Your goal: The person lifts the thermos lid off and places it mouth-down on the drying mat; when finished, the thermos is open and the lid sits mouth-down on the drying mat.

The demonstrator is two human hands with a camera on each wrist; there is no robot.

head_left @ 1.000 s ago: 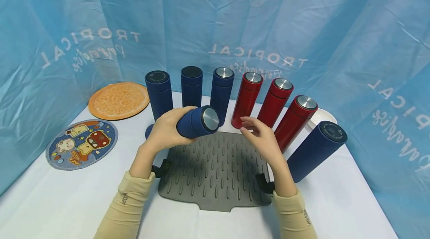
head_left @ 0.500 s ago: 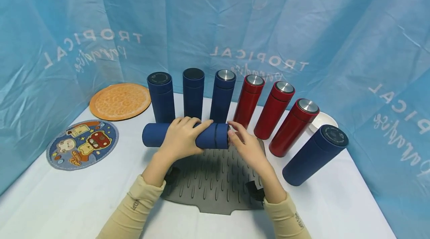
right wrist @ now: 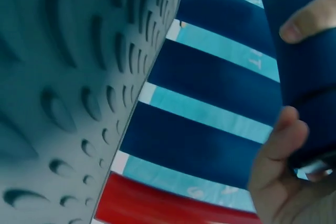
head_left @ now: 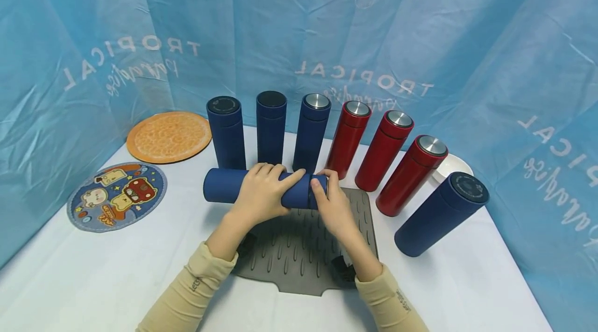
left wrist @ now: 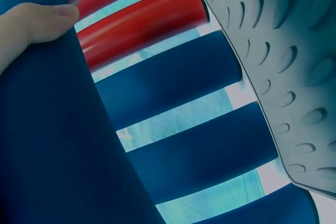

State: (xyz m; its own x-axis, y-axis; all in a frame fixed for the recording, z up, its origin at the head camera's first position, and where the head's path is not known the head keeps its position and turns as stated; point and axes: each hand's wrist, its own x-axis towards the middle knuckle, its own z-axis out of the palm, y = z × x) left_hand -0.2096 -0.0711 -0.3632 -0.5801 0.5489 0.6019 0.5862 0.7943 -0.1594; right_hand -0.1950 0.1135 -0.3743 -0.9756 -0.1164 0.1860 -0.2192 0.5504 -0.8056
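A dark blue thermos flask lies level in the air above a grey studded mat. My left hand grips its body from above. Around the lid end at the right, my right hand has its thumb and fingers curled, covering most of the lid. In the left wrist view, the thumb presses on the blue flask near the lid seam. The right wrist view shows the right hand around the lid, with a sliver of its shiny top visible.
Behind the mat stand three blue flasks and three red flasks in an arc. Another blue flask stands at the right, near a white dish. An orange round mat and a cartoon mat lie left.
The held flask has turned from its lid facing me to lying crosswise, lid to the right. My right hand has come in from the right and now grips the lid.
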